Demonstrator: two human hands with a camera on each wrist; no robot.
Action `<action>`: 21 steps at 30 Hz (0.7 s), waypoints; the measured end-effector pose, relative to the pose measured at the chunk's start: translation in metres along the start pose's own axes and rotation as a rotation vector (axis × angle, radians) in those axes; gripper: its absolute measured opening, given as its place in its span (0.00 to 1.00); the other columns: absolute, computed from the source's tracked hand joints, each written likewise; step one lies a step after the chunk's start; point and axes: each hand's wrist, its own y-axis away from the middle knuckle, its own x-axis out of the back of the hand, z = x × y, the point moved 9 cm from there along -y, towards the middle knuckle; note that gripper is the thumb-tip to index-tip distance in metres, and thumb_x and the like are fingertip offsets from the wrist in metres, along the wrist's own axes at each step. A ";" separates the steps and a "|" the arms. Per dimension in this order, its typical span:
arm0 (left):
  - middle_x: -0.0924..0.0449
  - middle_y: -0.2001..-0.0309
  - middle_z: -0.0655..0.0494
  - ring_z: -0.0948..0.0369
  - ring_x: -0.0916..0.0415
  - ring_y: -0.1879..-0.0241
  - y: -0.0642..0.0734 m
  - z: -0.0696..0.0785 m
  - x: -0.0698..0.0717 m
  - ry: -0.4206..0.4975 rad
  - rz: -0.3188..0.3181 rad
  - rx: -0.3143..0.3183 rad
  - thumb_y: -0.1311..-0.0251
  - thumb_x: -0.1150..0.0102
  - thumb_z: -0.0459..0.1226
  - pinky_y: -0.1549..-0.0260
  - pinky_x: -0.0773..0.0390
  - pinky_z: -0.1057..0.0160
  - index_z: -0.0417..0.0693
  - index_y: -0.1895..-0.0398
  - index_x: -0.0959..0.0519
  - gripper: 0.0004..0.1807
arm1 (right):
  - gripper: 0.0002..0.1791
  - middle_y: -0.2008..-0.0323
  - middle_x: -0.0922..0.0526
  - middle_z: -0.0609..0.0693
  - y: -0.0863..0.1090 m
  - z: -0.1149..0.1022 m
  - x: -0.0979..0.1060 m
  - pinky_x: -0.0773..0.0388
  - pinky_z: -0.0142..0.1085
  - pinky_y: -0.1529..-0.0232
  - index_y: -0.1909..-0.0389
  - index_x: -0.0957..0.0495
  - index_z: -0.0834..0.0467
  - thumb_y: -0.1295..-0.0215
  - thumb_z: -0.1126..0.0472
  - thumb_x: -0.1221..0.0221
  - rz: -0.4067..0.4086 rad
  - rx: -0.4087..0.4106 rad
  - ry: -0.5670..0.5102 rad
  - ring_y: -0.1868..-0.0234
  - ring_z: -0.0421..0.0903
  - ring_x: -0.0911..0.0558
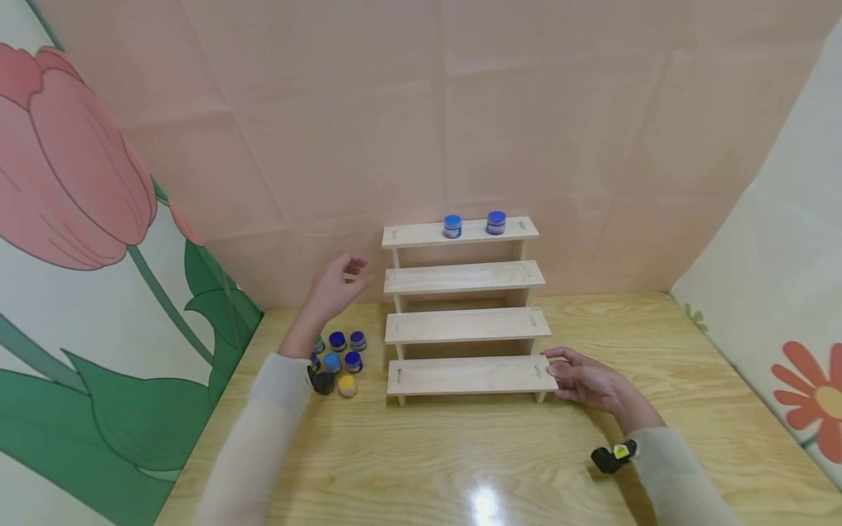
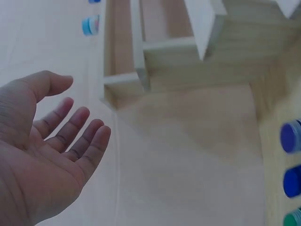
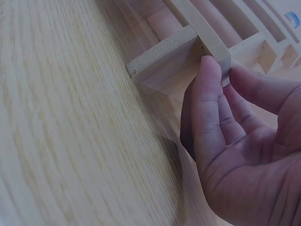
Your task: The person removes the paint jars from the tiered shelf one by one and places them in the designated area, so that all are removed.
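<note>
A pale wooden stepped rack (image 1: 468,326) stands on the table with several tiers. On its top tier sit two small paint jars, a light blue-lidded jar (image 1: 452,226) and a dark blue-lidded jar (image 1: 496,223). My right hand (image 1: 588,381) pinches the right end of the lowest tier; in the right wrist view the thumb and fingers (image 3: 209,94) close on the board's corner. My left hand (image 1: 337,287) hovers left of the rack near the upper tiers, fingers relaxed and holding nothing, as the left wrist view also shows.
Several jars stand left of the rack, among them a purple-lidded jar (image 1: 358,340) and a yellow-orange-lidded jar (image 1: 347,386); my left forearm partly covers this group. A pinkish cloth backdrop (image 1: 329,131) hangs behind the table (image 1: 408,460), with flower-printed panels at both sides.
</note>
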 end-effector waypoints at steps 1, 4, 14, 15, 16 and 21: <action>0.24 0.40 0.44 0.45 0.27 0.39 -0.004 0.003 -0.002 0.009 -0.004 -0.006 0.32 0.37 0.40 0.38 0.24 0.48 0.42 0.38 0.25 0.22 | 0.14 0.54 0.16 0.47 0.000 0.000 0.000 0.14 0.35 0.57 0.44 0.29 0.46 0.23 0.66 0.48 -0.001 0.001 0.001 0.56 0.43 0.14; 0.24 0.39 0.42 0.43 0.27 0.38 -0.016 0.013 -0.008 0.031 -0.011 -0.029 0.33 0.37 0.38 0.38 0.25 0.48 0.39 0.38 0.25 0.22 | 0.14 0.54 0.16 0.47 -0.001 0.000 0.000 0.14 0.34 0.57 0.44 0.28 0.46 0.23 0.66 0.49 -0.004 0.003 0.001 0.56 0.43 0.14; 0.24 0.38 0.41 0.46 0.28 0.38 -0.050 0.047 -0.031 0.084 -0.036 -0.081 0.32 0.38 0.36 0.35 0.26 0.50 0.38 0.39 0.26 0.21 | 0.15 0.55 0.16 0.47 -0.001 0.001 0.000 0.14 0.34 0.58 0.43 0.29 0.47 0.22 0.67 0.51 -0.010 0.010 -0.006 0.57 0.43 0.14; 0.24 0.39 0.42 0.47 0.28 0.38 -0.053 0.051 -0.033 0.087 -0.036 -0.083 0.32 0.38 0.37 0.36 0.26 0.51 0.38 0.39 0.26 0.21 | 0.15 0.55 0.16 0.47 -0.001 0.000 0.000 0.14 0.34 0.58 0.43 0.28 0.46 0.22 0.67 0.51 -0.011 0.011 -0.006 0.57 0.43 0.14; 0.24 0.38 0.43 0.47 0.28 0.38 -0.056 0.053 -0.035 0.082 -0.035 -0.083 0.32 0.37 0.37 0.36 0.26 0.52 0.39 0.39 0.26 0.21 | 0.15 0.55 0.16 0.47 -0.001 0.000 0.000 0.14 0.34 0.58 0.43 0.28 0.46 0.22 0.67 0.51 -0.012 0.012 -0.005 0.57 0.43 0.14; 0.23 0.38 0.48 0.49 0.26 0.38 -0.070 0.063 -0.047 0.059 -0.033 -0.073 0.33 0.38 0.37 0.38 0.24 0.55 0.43 0.38 0.25 0.22 | 0.15 0.55 0.16 0.47 -0.002 0.001 -0.001 0.14 0.33 0.58 0.45 0.28 0.45 0.22 0.67 0.51 -0.011 0.009 0.000 0.56 0.43 0.14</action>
